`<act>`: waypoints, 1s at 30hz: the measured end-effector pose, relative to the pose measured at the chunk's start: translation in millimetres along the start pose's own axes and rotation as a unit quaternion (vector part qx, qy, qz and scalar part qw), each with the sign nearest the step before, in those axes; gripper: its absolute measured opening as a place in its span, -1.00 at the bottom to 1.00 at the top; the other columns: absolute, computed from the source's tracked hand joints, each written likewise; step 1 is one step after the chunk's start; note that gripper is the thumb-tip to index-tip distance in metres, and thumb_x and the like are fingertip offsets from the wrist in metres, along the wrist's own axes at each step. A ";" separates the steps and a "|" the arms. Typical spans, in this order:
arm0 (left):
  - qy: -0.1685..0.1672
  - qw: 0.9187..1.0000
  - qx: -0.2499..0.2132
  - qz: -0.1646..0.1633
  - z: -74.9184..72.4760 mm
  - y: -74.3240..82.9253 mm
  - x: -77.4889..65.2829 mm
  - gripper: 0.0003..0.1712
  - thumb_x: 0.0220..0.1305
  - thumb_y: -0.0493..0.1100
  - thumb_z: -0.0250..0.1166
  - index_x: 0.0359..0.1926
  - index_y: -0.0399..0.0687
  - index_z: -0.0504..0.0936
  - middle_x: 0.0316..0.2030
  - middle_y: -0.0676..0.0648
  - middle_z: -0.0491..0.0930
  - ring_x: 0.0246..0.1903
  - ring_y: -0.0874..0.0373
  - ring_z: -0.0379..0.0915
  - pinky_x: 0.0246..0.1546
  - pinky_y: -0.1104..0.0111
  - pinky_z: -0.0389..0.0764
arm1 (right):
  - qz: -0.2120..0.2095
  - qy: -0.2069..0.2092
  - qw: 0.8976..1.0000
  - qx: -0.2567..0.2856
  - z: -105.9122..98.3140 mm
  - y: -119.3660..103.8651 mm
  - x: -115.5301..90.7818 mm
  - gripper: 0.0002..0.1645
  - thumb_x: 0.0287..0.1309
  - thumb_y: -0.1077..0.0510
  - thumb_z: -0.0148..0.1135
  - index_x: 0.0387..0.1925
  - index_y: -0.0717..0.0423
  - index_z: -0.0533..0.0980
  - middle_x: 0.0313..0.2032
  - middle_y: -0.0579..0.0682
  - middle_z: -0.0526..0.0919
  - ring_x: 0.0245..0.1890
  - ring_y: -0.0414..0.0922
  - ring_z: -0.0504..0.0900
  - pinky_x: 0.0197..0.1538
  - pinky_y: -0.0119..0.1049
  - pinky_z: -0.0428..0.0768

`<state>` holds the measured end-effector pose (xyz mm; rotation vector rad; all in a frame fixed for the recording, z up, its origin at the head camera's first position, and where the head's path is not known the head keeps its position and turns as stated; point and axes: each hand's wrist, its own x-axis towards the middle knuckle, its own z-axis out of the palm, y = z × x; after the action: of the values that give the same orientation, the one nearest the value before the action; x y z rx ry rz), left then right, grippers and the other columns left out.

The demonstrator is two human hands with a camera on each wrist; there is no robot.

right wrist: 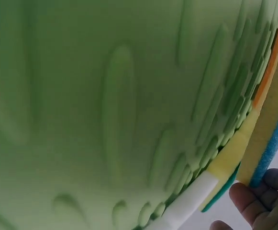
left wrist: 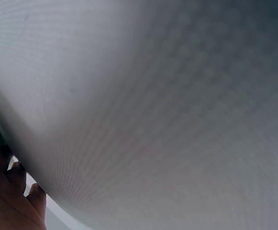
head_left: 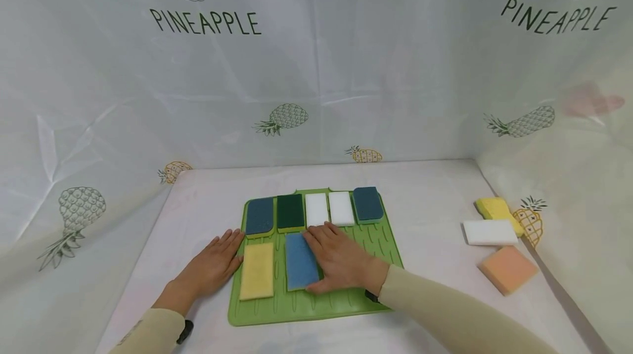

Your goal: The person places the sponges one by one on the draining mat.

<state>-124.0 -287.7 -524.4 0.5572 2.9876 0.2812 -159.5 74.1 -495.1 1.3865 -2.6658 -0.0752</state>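
"Starting at the left, how will these handle?"

"The yellow sponge (head_left: pixel 256 271) lies flat on the green mat (head_left: pixel 341 305), in its near row. It should be light and soft; I'd take it by the two long sides, since pressing the middle would likely just squash it."

"And the next one along?"

"The blue sponge (head_left: pixel 299 263), just right of it on the same mat. The right wrist view shows a blue face on a pale yellow body, so probably a stiffer skin over soft foam. Nothing fragile there, and the rough face shouldn't be slippery. Its ends or long edges look like the best hold."

"Farther right?"

"A white sponge (head_left: pixel 490 232) and an orange sponge (head_left: pixel 508 269) on the tabletop (head_left: pixel 430 222), off the mat. Likely just as light."

"Now the hands."

"The left hand (head_left: pixel 210 263) lies with fingers extended and fairly close together, fingertips at the mat's left edge, gripping nothing. The right hand (head_left: pixel 343 258) is spread moderately wide, holding the blue sponge lengthwise: fingers at its far end, thumb by the near right corner."
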 end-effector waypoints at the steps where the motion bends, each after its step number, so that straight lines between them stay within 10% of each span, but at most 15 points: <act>1: 0.001 1.000 0.001 0.000 0.1 0.1 0.0 -0.28 0.68 0.06 0.03 0.63 -0.25 0.19 0.59 -0.26 0.22 0.59 -0.27 0.11 0.55 -0.21 0.25 | -0.002 0.000 1.000 0.002 0.8 -1.7 0.8 0.41 0.08 -0.78 0.04 0.57 0.19 0.24 0.44 0.09 0.44 0.45 0.00 0.43 0.57 0.02 0.38; 30: 0.008 1.000 0.009 0.004 -0.9 1.9 -0.2 -0.28 0.66 0.03 0.07 0.62 -0.27 0.21 0.58 -0.28 0.25 0.58 -0.28 0.14 0.54 -0.20 0.27 | -0.009 -0.010 1.000 0.007 13.0 -15.7 14.2 0.39 0.07 -0.78 0.06 0.55 0.19 0.28 0.39 0.09 0.47 0.41 -0.02 0.47 0.55 -0.03 0.40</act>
<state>-123.2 -286.1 -523.1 0.5721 3.0062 0.2607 -156.7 53.3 -508.3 1.4212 -2.6756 -0.0729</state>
